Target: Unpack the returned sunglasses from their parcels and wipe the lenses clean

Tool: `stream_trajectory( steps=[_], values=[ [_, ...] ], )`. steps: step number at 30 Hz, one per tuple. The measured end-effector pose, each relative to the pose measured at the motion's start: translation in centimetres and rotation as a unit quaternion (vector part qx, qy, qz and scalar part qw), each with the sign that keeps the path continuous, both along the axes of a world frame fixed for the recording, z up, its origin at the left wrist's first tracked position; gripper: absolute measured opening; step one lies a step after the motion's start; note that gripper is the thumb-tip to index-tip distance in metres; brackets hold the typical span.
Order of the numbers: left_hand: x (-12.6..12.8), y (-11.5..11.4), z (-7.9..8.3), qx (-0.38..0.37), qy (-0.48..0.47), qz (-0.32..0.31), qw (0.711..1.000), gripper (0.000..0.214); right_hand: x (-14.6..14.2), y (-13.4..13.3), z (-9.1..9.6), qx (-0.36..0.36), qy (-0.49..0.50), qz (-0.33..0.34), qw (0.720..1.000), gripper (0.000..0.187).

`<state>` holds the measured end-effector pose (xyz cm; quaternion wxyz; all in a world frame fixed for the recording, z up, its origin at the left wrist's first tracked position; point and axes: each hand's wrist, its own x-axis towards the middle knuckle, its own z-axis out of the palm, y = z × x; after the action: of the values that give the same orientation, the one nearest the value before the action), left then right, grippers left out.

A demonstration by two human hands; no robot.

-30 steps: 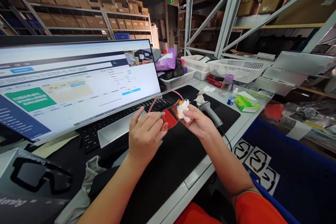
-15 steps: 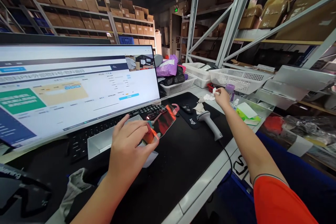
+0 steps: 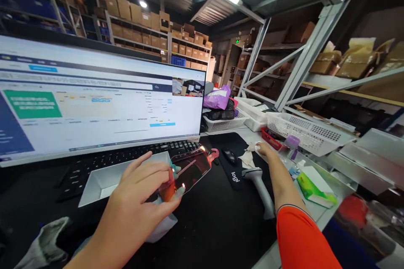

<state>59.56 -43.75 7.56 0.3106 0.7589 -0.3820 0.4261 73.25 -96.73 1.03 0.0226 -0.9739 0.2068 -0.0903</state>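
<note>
My left hand (image 3: 143,189) pinches a glossy, see-through pouch (image 3: 195,172) with orange and red tones. A pink hook-shaped piece (image 3: 213,155) sticks out at its far end, and a thin stick and a teal piece show by my fingers. My right hand (image 3: 267,150) reaches to the back of the desk, its fingertips closed on a bit of crumpled white paper; the fingers are partly hidden. Beside it, more crumpled paper (image 3: 248,159) lies on the mouse pad, just behind a grey barcode scanner (image 3: 260,191).
A monitor (image 3: 101,105) stands over the keyboard (image 3: 72,176), with an open white box (image 3: 94,183) before it. A black mouse (image 3: 229,155) rests on the pad. White baskets (image 3: 303,130), a red tray (image 3: 270,138) and a green tissue pack (image 3: 315,187) sit to the right.
The view has swung right and up, so the scene sits differently in frame. My left hand still holds the pouch. My right hand is drawn back slightly, nearer the mouse pad.
</note>
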Motion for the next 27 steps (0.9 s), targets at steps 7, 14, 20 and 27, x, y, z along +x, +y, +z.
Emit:
stream_trajectory(
  steps=[7,14,20,27],
  values=[
    [0.1,-0.8,-0.6,-0.002,0.021,-0.020,1.000,0.012,-1.0,0.5,5.3,-0.076,-0.156,-0.089,0.981,0.035],
    [0.4,-0.8,-0.4,0.018,0.026,-0.015,0.999,0.014,-4.7,-4.3,17.8,-0.111,-0.322,-0.184,0.922,0.050],
    [0.2,-0.8,-0.2,0.018,0.035,-0.014,0.999,0.020,-10.5,-8.7,18.2,-0.089,-0.262,-0.218,0.936,0.043],
    [0.1,-0.9,-0.7,-0.017,0.068,-0.040,0.997,0.021,-20.3,-5.5,11.6,-0.114,-0.222,-0.270,0.930,0.029]
  ],
)
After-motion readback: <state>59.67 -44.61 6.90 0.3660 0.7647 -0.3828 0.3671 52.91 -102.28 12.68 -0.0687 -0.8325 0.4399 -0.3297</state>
